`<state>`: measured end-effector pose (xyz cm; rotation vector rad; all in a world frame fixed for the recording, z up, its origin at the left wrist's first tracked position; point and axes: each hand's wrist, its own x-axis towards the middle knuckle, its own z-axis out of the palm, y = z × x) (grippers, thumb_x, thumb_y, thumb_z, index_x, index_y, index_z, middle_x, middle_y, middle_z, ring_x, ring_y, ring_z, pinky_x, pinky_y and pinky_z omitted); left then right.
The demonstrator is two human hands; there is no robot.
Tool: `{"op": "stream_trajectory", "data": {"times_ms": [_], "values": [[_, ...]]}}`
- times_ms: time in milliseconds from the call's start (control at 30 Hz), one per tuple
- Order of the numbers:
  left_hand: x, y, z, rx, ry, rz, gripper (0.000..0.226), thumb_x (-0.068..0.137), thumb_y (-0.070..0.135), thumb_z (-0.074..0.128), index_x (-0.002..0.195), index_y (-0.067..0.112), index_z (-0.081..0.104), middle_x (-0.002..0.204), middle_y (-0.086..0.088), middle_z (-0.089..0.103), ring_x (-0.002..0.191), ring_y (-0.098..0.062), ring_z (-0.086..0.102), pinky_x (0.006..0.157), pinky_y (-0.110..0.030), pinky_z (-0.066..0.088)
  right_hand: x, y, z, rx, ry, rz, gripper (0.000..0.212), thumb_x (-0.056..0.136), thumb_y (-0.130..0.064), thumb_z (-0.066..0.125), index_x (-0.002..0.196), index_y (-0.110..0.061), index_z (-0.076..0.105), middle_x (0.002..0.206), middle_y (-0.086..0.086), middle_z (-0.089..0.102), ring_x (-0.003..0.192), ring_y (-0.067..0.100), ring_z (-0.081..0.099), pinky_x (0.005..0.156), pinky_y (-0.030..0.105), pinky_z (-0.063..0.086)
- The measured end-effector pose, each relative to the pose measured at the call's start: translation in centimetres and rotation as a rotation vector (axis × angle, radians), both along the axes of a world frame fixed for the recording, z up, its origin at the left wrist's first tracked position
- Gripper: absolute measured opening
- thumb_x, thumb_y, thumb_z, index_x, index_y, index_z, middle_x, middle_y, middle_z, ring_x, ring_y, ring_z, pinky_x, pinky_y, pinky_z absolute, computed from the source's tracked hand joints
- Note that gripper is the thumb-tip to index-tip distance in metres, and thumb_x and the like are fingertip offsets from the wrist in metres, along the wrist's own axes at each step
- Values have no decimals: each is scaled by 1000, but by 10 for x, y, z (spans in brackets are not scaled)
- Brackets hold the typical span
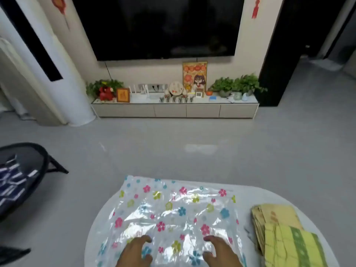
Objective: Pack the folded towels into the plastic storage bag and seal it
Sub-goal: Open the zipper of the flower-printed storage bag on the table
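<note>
- While both hands lie on it, the plastic storage bag (173,214) sits flat on a white rounded table (269,193); clear w/ pink, blue, green & yellow flower print, crinkled, shiny w/ glare.
- Far left corner of the bag hangs past the table edge.
- Left hand (134,251) on near-left part of bag: fingers spread & only slightly bent, thumb out to the side, palm down. Pressing on the plastic, nothing pinched as far as visible.
- Right hand (219,251) on near-right part of bag, same pose: fingers loosely spread, thumb toward centre, resting on the film, not gripping.
- Hands well apart, one each side of bag's middle.
- Folded towels (279,234) stacked on the table just beside the bag's right edge, outside it. Tan/yellowish ones farther back, a green-and-yellow striped one nearest the camera, lying over the tan ones.
- Can't tell whether the bag's mouth is open or sealed; its near edge is cut off at the bottom of the view.
- Beyond the table: grey floor (173,147), then a low TV cabinet (173,110) along the wall w/ potted plants, small ornaments & a framed picture (194,76) on top.
- Big dark TV (163,26) on the wall above it.
- Tall white standing AC unit (63,83) at left.
- Dark round chair (23,174) at left edge, w/ blue-white patterned cloth on it.
</note>
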<state>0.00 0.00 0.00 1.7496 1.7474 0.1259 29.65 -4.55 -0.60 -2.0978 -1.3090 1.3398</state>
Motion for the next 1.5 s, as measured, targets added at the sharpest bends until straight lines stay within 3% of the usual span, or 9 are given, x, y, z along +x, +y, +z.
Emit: {"op": "stream_trajectory", "data": {"times_ms": [167, 267, 367, 567, 900, 1100, 1233, 1367, 1500], "values": [[27, -21, -108, -131, 92, -78, 36, 89, 24, 57, 124, 27, 54, 120, -2, 56, 113, -21, 55, 94, -26, 40, -33, -18, -114, -104, -222, 447, 63, 101, -42, 49, 159, -26, 30, 164, 2, 35, 145, 27, 42, 117, 44, 35], [25, -59, -193, -207, 208, -176, 25, 89, 23, 52, 114, 23, 55, 111, -6, 52, 107, -28, 54, 92, -36, 47, -52, -59, -204, -152, -414, 758, 64, 100, -43, 43, 160, -30, 24, 169, 7, 24, 152, 35, 28, 119, 59, 22], [27, -82, -266, -168, 393, -344, 43, 84, 27, 53, 127, 29, 49, 121, -10, 47, 113, -34, 49, 87, -44, 49, -58, -87, -281, -59, -574, 770, 70, 103, -54, 32, 165, -32, 8, 174, 8, -7, 157, 43, -8, 118, 73, 2], [18, -92, -355, 210, 494, -416, 59, 83, 48, 47, 141, 44, 39, 124, -12, 47, 109, -39, 43, 81, -48, 31, -50, -101, -371, 412, -651, 599, 76, 99, -58, 39, 164, -25, 19, 173, 10, 9, 158, 44, 5, 114, 79, 10], [5, -109, -386, 478, 452, -399, 55, 89, 45, 36, 143, 45, 36, 127, -6, 41, 122, -31, 35, 90, -50, 24, -53, -116, -384, 572, -689, 536, 81, 93, -60, 41, 164, -22, 24, 173, 8, 13, 158, 43, 5, 115, 78, 7], [-1, -118, -387, 618, 288, -417, 35, 91, 37, 41, 124, 37, 51, 126, -5, 42, 120, -30, 39, 93, -52, 28, -57, -127, -386, 870, -614, 635, 65, 86, -54, 65, 133, -9, 66, 146, 16, 58, 127, 43, 55, 111, 63, 34], [-1, -122, -381, 640, 205, -454, 27, 90, 40, 42, 114, 33, 54, 125, -3, 45, 119, -25, 41, 97, -53, 30, -55, -126, -383, 915, -622, 748, 59, 90, -58, 67, 124, -11, 71, 133, 11, 68, 119, 37, 60, 104, 50, 44], [-4, -127, -375, 614, 109, -568, 29, 86, 44, 42, 102, 29, 60, 112, 1, 53, 110, -23, 46, 90, -43, 28, -61, -131, -373, 922, -736, 804, 55, 96, -53, 61, 124, -7, 72, 128, 18, 71, 110, 40, 66, 94, 50, 54], [-11, -129, -363, 603, 89, -759, 40, 88, 50, 45, 113, 23, 61, 117, -4, 58, 112, -23, 49, 95, -48, 37, -71, -142, -365, 854, -955, 885, 55, 103, -44, 43, 124, 1, 67, 118, 25, 70, 104, 44, 67, 77, 51, 60]]}}
